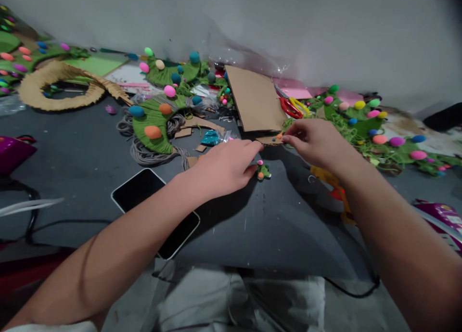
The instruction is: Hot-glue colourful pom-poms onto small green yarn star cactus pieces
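sheet (254, 101): matt cardboard | phone (142, 190): glossy | table (249, 231): smooth, perhaps painted

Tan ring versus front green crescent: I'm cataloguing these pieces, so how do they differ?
The tan ring looks bare; the front green crescent carries orange balls and a blue ball. The tan ring loops round with a tail; the crescent is open. Both are curved.

1. The head view looked out from the person's own head, facing forward and steeply down onto the dark table (238, 240).
2. It sat near enough that the left forearm (126, 231) and right forearm (390, 216) loomed large from the lower corners, the lap (202, 303) below.
3. The left hand (231, 168) and right hand (317, 142) lay farther off, near mid-view.
4. Beyond the table, it faced the wall (162, 14).
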Available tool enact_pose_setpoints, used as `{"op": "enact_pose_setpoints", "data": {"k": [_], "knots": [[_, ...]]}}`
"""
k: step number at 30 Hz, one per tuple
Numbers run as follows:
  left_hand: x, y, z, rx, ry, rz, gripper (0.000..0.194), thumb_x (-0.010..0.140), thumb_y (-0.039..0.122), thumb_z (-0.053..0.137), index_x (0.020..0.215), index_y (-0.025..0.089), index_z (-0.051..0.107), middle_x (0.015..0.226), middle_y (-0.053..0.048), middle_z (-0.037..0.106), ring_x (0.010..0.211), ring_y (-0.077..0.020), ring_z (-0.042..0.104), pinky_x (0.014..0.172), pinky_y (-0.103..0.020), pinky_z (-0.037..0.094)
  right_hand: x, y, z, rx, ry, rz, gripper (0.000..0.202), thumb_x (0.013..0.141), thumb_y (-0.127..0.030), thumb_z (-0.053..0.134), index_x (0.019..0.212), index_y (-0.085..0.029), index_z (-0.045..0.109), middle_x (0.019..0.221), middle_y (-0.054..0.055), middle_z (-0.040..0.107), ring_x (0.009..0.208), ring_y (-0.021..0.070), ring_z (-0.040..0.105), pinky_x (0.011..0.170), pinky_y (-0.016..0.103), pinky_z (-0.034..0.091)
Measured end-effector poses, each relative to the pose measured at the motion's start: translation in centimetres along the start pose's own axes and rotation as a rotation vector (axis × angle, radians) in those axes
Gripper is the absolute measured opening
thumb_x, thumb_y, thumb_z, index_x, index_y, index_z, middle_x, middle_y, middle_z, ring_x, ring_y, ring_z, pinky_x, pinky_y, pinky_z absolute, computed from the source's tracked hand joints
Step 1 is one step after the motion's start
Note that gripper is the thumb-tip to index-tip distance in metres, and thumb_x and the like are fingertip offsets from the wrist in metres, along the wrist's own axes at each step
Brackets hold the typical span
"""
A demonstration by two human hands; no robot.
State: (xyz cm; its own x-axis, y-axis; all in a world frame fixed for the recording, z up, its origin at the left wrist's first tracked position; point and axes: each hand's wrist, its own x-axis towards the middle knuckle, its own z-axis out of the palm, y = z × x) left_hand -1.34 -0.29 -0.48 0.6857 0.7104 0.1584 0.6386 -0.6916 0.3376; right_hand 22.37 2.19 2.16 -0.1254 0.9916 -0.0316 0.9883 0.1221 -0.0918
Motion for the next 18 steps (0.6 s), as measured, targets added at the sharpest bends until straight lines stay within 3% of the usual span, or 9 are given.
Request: {"op": "enact_pose_setpoints", "data": {"k": [3,9,11,15,18], "knots": [[0.2,-0.2,0.3,-0.105,0.020,0.001,0.031,0.097,0.022,0.052,0.126,0.014,0.061,0.122,-0.013,0.069,0.110,-0.0279,0.066,0.088,-0.040,0.051,-0.9,0.0,0.3,0.185,0.035,-0.016,0.020,0.095,-0.033,0.058,0.100,-0.019,0.071,0.098,0.008,0.077,0.088,0.0213,0.071,0.080,0.033,0.053],[0.5,-0.6,1.2,-0.170,0.046,-0.013,0.036,0.095,0.018,0.056,0.130,0.012,0.059,0.124,-0.013,0.069,0.114,-0.0280,0.066,0.094,-0.039,0.052,-1.1,0.2,3.2,0.499,0.133,-0.040,0.004,0.083,-0.020,0.068,0.086,-0.022,0.070,0.088,0.007,0.078,0.080,0.0235,0.073,0.079,0.039,0.059],[0.6,-0.8,1.4,-0.206,0.047,-0.036,0.036,0.096,0.021,0.056,0.130,0.010,0.057,0.122,-0.014,0.071,0.112,-0.0285,0.068,0.092,-0.039,0.053,-0.9,0.3,3.8,0.540,0.191,-0.092,0.010,0.083,-0.018,0.068,0.092,-0.021,0.072,0.091,0.007,0.078,0.081,0.0242,0.074,0.081,0.041,0.060],[0.6,-1.2,1.7,-0.237,0.077,-0.028,0.055,0.096,0.019,0.054,0.150,0.013,0.044,0.135,-0.015,0.068,0.117,-0.0280,0.068,0.096,-0.039,0.053,-1.0,0.2,3.8,0.503,0.241,-0.134,0.021,0.087,-0.015,0.062,0.100,-0.019,0.078,0.096,0.008,0.080,0.086,0.0247,0.074,0.088,0.043,0.059],[0.7,-1.5,1.8,-0.182,0.094,0.021,0.051,0.095,0.016,0.051,0.146,0.018,0.053,0.136,-0.012,0.069,0.120,-0.0277,0.068,0.097,-0.037,0.052,-1.1,0.0,3.6,0.495,0.250,-0.108,0.022,0.085,-0.013,0.061,0.097,-0.018,0.080,0.093,0.009,0.080,0.083,0.0251,0.075,0.086,0.043,0.059]]}}
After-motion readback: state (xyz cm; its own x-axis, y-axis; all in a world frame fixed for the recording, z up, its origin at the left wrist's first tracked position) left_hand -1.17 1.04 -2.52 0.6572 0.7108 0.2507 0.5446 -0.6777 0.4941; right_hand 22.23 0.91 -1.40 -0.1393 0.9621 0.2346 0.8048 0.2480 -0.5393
